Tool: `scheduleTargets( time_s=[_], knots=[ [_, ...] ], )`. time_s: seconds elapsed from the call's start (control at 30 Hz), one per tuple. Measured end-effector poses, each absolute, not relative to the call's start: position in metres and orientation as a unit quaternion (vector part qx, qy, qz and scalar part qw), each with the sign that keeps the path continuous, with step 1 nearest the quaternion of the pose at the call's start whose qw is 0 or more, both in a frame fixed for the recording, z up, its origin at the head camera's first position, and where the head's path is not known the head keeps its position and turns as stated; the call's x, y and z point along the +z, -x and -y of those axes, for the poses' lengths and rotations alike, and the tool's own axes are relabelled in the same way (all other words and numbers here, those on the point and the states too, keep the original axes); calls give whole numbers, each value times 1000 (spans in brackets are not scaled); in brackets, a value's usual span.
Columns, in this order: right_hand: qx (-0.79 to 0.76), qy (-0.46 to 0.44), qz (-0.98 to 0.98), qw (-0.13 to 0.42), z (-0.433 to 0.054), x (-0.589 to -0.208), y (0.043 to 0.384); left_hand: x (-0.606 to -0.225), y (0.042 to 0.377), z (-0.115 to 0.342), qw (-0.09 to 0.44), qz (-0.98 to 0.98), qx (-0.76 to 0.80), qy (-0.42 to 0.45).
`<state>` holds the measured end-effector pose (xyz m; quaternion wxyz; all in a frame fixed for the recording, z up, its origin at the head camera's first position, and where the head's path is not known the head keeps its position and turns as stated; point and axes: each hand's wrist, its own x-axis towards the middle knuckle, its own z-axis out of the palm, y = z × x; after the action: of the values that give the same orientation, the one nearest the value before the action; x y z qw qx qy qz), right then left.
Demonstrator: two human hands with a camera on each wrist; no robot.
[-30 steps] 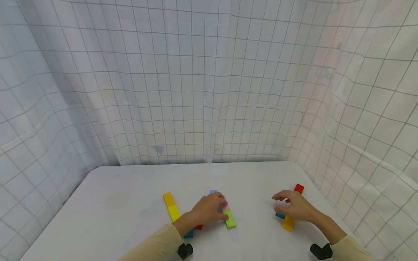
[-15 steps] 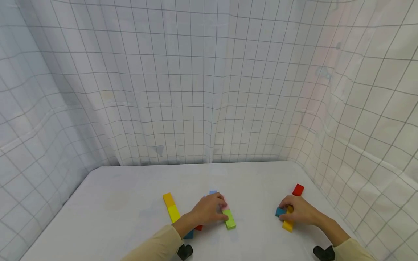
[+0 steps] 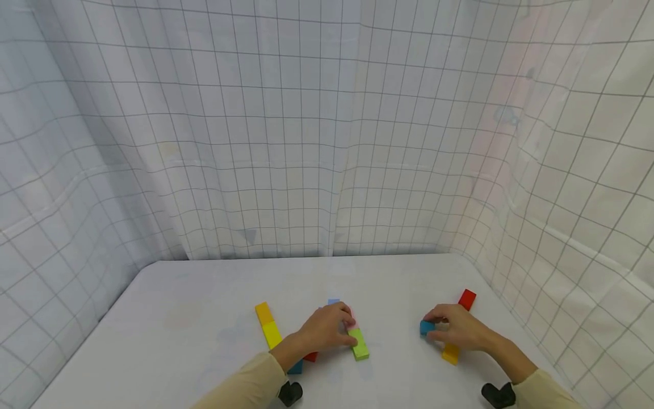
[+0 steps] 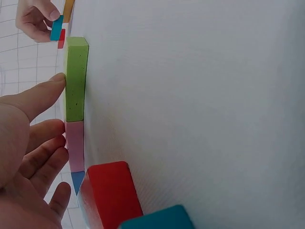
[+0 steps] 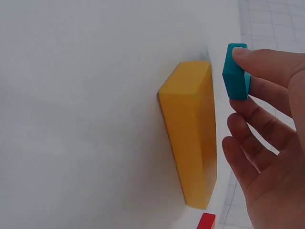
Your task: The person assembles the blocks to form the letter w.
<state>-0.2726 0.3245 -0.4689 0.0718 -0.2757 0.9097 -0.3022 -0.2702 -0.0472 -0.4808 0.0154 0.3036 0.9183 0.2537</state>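
Note:
My right hand (image 3: pixel 462 328) pinches a teal block (image 5: pixel 234 76) between thumb and fingers, above the table at the right. Beneath that hand lies an orange-yellow block (image 5: pixel 186 143); part of it is hidden in the head view. A red block (image 3: pixel 467 299) lies just beyond. Near the middle, my left hand (image 3: pixel 324 329) has its thumb at a light green block (image 4: pixel 75 81) and relaxed fingertips at a pink block (image 4: pixel 75 145). These two stand end to end, with a blue block (image 4: pixel 77 182) following the pink one.
Left of my left forearm, an orange block (image 3: pixel 264 312) and a yellow block (image 3: pixel 272 335) form a line. A red block (image 4: pixel 112 191) and another teal block (image 4: pixel 159 219) continue towards me, partly hidden by the wrist. Gridded white curtains (image 3: pixel 327 142) surround the white table (image 3: pixel 194 318).
My right hand came down to the teal block, took hold of it and moved it left, away from the orange-yellow block. The left hand has stayed in place.

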Motion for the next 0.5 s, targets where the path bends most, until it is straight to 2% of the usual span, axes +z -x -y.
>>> scheduleTargets(
  time_s=[0.5],
  knots=[
    [-315,318,-889,92,-282,-466,268,-480,269,47,18,-916,268,-299]
  ],
)
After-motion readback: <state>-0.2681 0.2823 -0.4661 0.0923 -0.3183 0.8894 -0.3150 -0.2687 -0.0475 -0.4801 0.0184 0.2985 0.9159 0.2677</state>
